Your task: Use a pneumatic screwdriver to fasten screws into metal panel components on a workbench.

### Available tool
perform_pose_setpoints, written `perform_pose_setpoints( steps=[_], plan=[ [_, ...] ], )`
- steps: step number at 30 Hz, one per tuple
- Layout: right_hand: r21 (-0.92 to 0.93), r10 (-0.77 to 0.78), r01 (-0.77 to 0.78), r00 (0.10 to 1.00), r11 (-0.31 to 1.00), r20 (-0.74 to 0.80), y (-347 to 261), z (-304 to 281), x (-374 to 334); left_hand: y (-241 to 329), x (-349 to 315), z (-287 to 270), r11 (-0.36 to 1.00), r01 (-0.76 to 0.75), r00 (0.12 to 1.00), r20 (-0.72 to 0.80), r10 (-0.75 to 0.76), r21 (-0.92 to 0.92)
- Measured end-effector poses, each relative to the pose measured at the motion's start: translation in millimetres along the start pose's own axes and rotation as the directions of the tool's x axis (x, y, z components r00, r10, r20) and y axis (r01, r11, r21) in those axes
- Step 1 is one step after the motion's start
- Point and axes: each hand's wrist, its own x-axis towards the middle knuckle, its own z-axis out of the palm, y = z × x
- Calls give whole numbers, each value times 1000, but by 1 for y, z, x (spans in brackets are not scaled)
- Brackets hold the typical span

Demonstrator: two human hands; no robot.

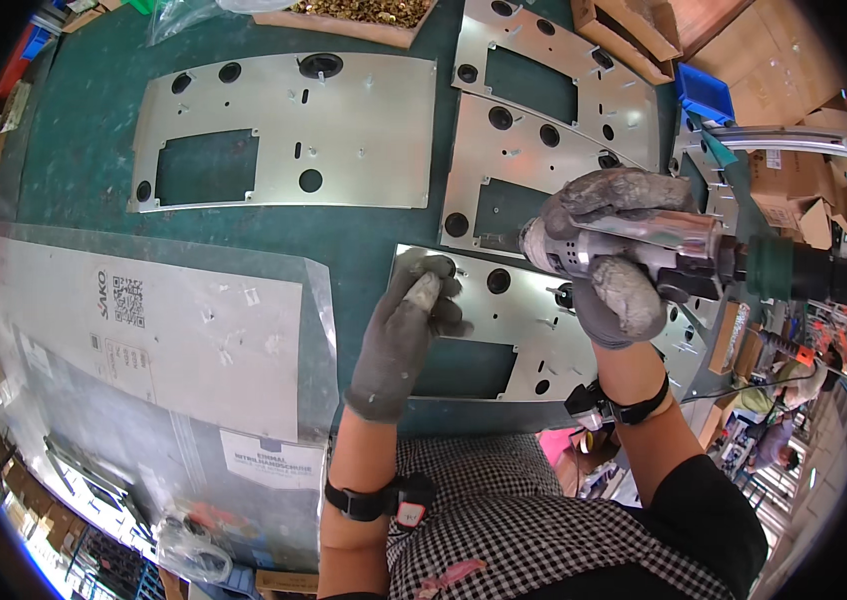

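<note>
My right hand (628, 300), in a grey glove, is wrapped round a silver-and-black power screwdriver (671, 236). The tool lies nearly level, its nose pointing left over the metal plates. My left hand (393, 340), also gloved, has its fingers curled together at the upper left corner of the nearest plate (473, 312). Whatever the fingertips may pinch is too small to make out. This plate has a large rectangular cutout, black round grommets (498, 281) and small upright studs. The screwdriver and my right hand cover part of the plates beneath them.
Similar plates lie behind on the green table (73, 130), one at upper left (273, 100) and others (633, 95) at upper right. A cardboard tray (328, 28) of small brass-coloured parts stands at the back. Plastic-covered sheeting (233, 350) lies left; a blue bin (705, 93) stands right.
</note>
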Motion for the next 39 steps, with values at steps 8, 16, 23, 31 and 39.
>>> perform_pose_setpoints(
  steps=[8,16,23,31,39],
  plan=[
    [-205,-52,69,994,976,91,20,-14,-4,15,-11,-18,944,-294,933,-260,250,-148],
    [-619,-15,43,999,784,50,20,-19,-9,6,-7,-12,972,-233,941,-249,227,5],
    [-48,-189,195,976,980,108,-1,7,-27,-10,-6,2,513,-367,807,-9,591,776],
    [-38,-160,156,972,987,-172,-2,2,-30,-29,-17,24,290,-450,777,210,593,845],
    [25,-72,93,889,995,-451,-8,3,-123,-48,-34,26,174,-526,774,384,504,833]
  ],
)
